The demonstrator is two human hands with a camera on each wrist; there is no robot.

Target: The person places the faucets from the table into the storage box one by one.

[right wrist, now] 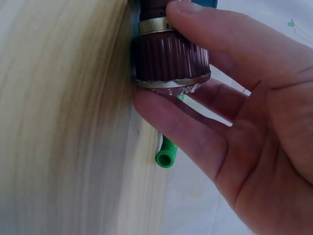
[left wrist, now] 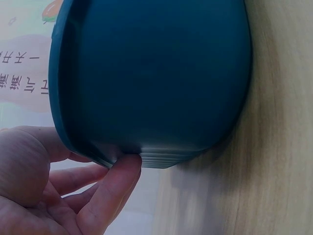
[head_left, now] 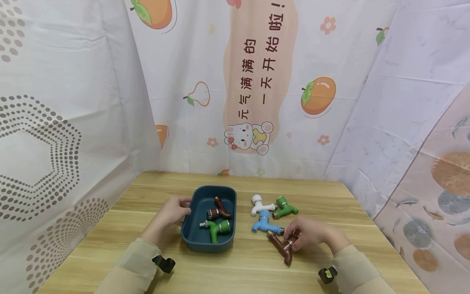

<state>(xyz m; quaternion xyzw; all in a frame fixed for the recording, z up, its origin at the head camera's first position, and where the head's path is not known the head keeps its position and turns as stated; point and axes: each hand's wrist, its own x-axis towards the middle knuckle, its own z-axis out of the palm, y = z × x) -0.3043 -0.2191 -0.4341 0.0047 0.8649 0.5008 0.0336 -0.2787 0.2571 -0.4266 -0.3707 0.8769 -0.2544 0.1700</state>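
My left hand (head_left: 173, 210) grips the left rim of a dark blue plastic bin (head_left: 197, 205); in the left wrist view its fingers hold the bin's ridged edge. Inside the bin lie a dark brown faucet (head_left: 222, 207) and a green faucet (head_left: 215, 231) with metal fittings. On the right, my right hand (head_left: 310, 232) holds another brown faucet (head_left: 283, 248) by its ribbed knob (right wrist: 171, 56), with thumb and fingers on either side. That faucet's threaded end points toward a light blue faucet (head_left: 265, 223) just behind it.
Behind the blue faucet lie a white faucet (head_left: 260, 207) and a second green faucet (head_left: 284, 208). All rest on a wood-grain table (head_left: 235, 271). A printed curtain (head_left: 205, 134) hangs along the table's back edge, with more cloth at both sides.
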